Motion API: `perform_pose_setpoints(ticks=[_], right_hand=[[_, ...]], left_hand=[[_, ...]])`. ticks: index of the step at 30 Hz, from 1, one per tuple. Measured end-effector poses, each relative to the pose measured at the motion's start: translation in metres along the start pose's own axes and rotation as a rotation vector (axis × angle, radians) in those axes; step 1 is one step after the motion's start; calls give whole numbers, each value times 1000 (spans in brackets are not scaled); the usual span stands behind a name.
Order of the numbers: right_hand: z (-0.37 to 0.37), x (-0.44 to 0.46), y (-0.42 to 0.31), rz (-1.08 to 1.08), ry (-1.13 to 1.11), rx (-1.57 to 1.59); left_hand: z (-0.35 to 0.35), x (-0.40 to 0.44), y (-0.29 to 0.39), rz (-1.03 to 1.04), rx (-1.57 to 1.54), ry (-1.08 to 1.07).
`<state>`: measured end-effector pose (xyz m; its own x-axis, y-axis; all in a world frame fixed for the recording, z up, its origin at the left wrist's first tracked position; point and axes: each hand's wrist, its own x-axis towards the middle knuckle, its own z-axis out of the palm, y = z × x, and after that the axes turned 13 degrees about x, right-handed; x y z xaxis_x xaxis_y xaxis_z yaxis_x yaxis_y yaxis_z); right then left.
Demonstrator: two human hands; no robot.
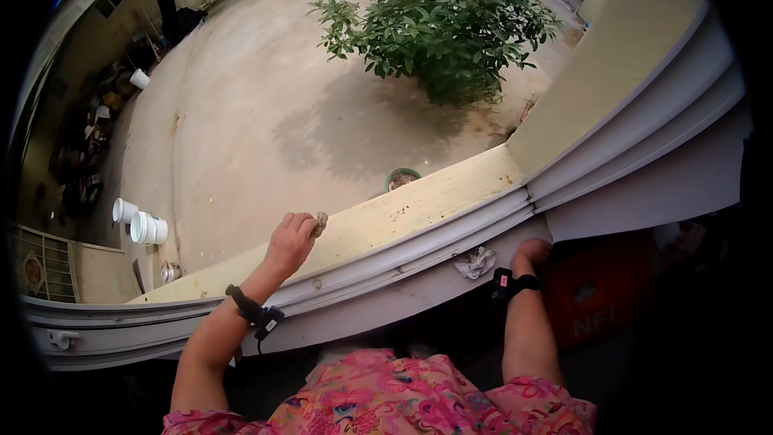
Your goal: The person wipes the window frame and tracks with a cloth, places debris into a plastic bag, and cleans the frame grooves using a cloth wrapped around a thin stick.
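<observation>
My left hand (291, 242) is raised over the window's outer ledge (419, 203), its fingers closed on a small crumpled greyish wad (321, 224). Whether the wad is paper or cloth cannot be made out. My right hand (531, 253) rests against the inner sill (370, 296), near the right window corner; its fingers are mostly hidden. Just left of that hand, a crumpled white wad (475, 263) lies on the inner side of the white window track (403, 256). Each wrist wears a black strap with a small device.
A white sliding frame (644, 145) stands at the right, a window latch (63, 339) at the left. Below my right arm is a dark red box (588, 298). Outside lie a concrete yard, a leafy bush (443, 28), white buckets (148, 228) and a green-rimmed pot (402, 175).
</observation>
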<state>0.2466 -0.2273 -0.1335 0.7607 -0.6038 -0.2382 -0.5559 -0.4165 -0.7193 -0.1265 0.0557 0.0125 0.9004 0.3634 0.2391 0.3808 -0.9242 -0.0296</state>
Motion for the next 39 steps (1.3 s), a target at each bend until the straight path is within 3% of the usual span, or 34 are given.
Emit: perform_pose_setpoints(ticks=[1,2,5,7,9,17,20,23,26,29,32,35,39], right_hand=[[0,-2,-2,20,3,20],[-2,-5,-4,12,-6,18],[-8,-16,-13,-64,14,-56],[-4,-7,-6,-65,-16,-43],[2,0,0,-66,0,-17],[21,28,24,-25,-32,-22],[26,35,33,-46,-54,-41],[21,30,27,-62,-14,-28],[-5,-6,-6,36,13,20],[-3,-9,-4,-42,44,67],[1,-5,2,-208,56,-168],[-3,-9,-4,-55,68,-47],[3,-5,2,-18,111,35]], left_hand=[[-1,-3,-10,-148,-3,-42],[6,-13,-28,-199,27,-281],[-12,-22,-40,-238,67,-129],[-34,-36,-34,-307,3,-154],[-40,-66,-35,-291,8,-391],[-39,-122,-6,10,-3,-434],[-28,-108,6,127,-82,-345],[-21,-80,17,237,-117,-386],[-4,-46,31,370,-149,-369],[25,-8,54,408,-208,-256],[42,26,80,397,-224,-207],[48,56,105,402,-200,-216],[57,94,139,398,-241,-144]])
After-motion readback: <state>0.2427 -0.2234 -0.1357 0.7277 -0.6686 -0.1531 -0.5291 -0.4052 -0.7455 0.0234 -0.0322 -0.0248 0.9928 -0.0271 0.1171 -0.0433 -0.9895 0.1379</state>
